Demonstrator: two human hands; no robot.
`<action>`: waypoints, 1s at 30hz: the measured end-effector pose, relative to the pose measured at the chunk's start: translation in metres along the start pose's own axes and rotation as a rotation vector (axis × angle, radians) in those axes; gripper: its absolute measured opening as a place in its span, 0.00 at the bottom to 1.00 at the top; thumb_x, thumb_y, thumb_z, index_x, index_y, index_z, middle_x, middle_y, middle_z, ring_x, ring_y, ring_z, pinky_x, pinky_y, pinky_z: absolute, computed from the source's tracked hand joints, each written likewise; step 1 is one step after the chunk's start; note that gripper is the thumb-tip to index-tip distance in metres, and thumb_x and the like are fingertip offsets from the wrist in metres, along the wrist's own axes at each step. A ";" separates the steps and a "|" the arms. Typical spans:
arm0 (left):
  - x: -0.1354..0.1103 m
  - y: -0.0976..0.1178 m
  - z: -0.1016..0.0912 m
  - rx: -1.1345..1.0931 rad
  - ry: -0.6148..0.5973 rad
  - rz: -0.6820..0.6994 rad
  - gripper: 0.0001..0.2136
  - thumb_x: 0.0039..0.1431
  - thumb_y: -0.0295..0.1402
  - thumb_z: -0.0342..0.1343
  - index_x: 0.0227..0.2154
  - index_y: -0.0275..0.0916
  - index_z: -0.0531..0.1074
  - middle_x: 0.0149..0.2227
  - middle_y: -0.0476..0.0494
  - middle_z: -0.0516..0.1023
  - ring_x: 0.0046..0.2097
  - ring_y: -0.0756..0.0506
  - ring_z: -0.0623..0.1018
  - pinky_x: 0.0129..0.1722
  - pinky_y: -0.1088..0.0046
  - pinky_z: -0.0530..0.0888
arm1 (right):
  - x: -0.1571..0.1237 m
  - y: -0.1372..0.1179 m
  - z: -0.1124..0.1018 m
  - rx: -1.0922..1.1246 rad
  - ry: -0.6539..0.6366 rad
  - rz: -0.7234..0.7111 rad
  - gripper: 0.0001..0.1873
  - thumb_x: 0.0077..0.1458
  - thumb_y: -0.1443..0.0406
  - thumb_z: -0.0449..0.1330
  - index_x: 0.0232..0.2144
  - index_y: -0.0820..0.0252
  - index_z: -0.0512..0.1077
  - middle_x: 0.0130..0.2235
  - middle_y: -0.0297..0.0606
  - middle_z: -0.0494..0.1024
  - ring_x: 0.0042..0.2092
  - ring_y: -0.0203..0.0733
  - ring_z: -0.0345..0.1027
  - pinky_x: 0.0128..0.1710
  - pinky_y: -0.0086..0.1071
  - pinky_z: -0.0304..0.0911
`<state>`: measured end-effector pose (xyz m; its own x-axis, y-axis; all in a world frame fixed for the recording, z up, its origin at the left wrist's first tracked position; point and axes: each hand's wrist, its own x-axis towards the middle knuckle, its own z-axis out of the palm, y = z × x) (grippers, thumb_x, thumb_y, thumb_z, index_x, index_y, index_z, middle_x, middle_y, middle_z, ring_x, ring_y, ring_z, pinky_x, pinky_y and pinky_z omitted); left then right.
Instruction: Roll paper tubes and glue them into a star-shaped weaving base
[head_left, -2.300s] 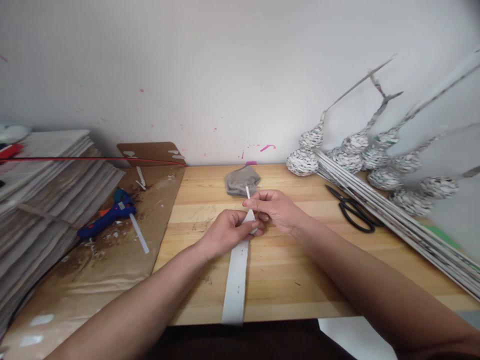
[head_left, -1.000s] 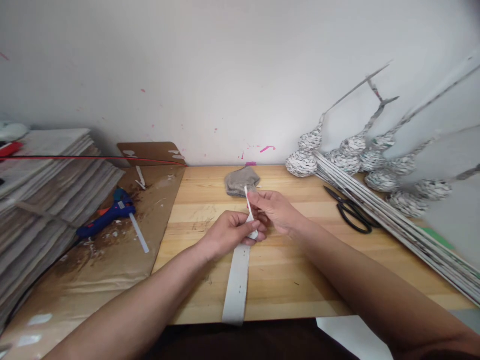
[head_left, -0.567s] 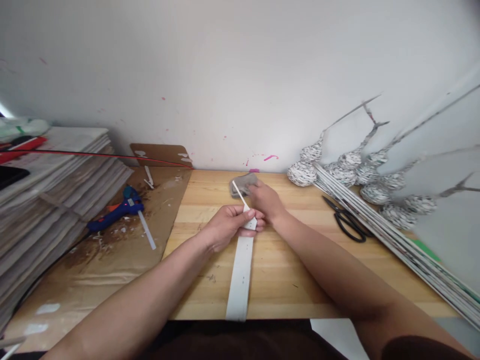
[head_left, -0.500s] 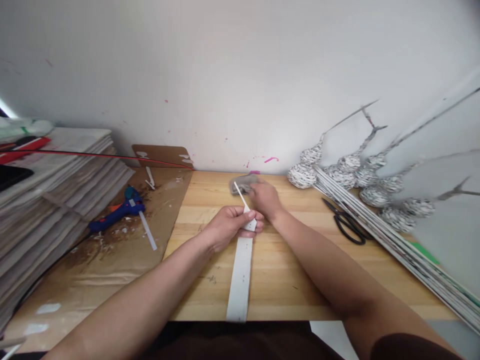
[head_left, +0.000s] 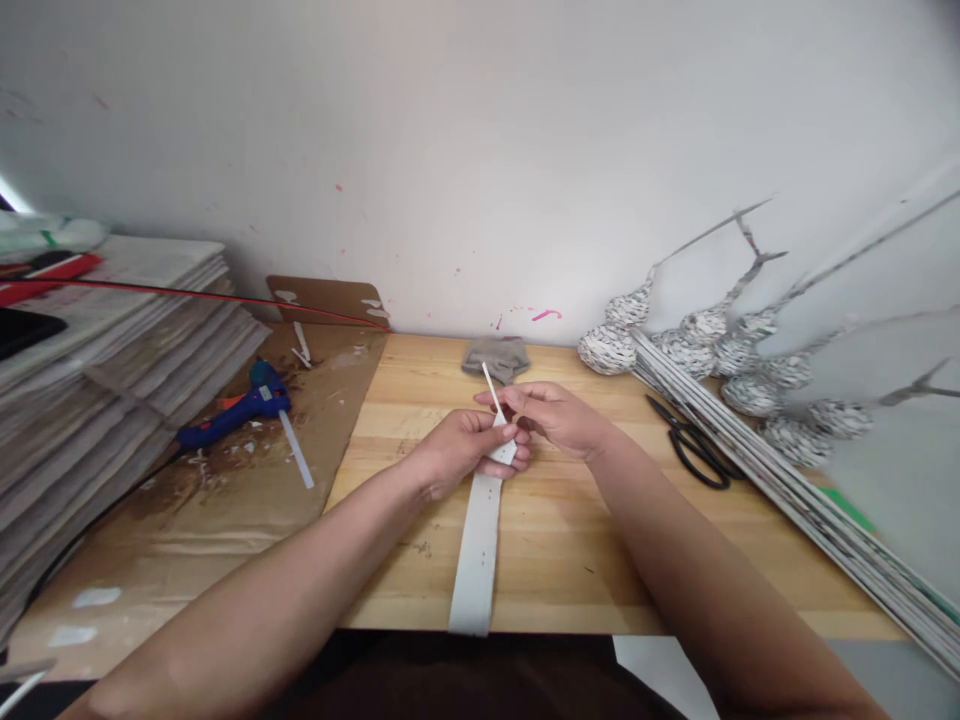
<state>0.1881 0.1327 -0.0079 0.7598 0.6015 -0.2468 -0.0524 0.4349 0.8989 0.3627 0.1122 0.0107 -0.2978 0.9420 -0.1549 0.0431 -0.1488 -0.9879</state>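
The far end of the paper strip (head_left: 477,540) vanishes under the fingers of the left hand (head_left: 457,452), so how it joins the thin stick (head_left: 489,381) above them is hidden. Well right of the right hand (head_left: 564,418), the paper rods (head_left: 787,470) blur and run off-frame.

A plain white wall (head_left: 480,150) (flecked with a few pink paint marks (head_left: 546,314)) rises directly behind a light wooden tabletop (head_left: 570,540) made of joined planks. The light is soft and even, brightest mid-wall and dimmer towards the upper corners.
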 end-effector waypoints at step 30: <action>-0.001 -0.005 0.001 0.212 0.029 -0.016 0.16 0.53 0.43 0.61 0.36 0.33 0.78 0.32 0.40 0.81 0.36 0.47 0.79 0.39 0.70 0.75 | 0.002 -0.004 0.006 0.099 0.155 -0.010 0.16 0.43 0.55 0.69 0.26 0.63 0.73 0.21 0.30 0.69 0.22 0.28 0.57 0.19 0.24 0.48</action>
<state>0.1883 0.1299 -0.0117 0.7404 0.6160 -0.2690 0.0990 0.2959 0.9501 0.3562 0.1130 0.0139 -0.1466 0.9776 -0.1512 -0.0552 -0.1607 -0.9855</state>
